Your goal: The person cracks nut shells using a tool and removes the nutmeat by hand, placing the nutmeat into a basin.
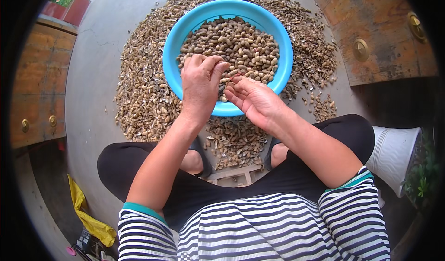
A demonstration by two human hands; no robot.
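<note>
A bright blue plastic basin (170, 52) stands on the ground in front of me, holding a heap of unshelled peanuts (236, 38). Over its near side my left hand (200, 82) is closed, thumb and fingers pinched together; whatever is between them is hidden. Just right of it, and a little lower, my right hand (257, 101) has its fingers curled around a peanut, partly covered by the fingertips. Small reddish bits, like peanut kernels, show at those fingertips. The two hands are close together but apart.
Broken peanut shells (143, 84) lie thickly around the basin, and a small pile of peanuts (323, 108) sits at its right. Wooden panels with metal studs (366, 29) flank both sides. A white pot (394, 156) stands by my right knee; a yellow bag (90, 217) lies at the lower left.
</note>
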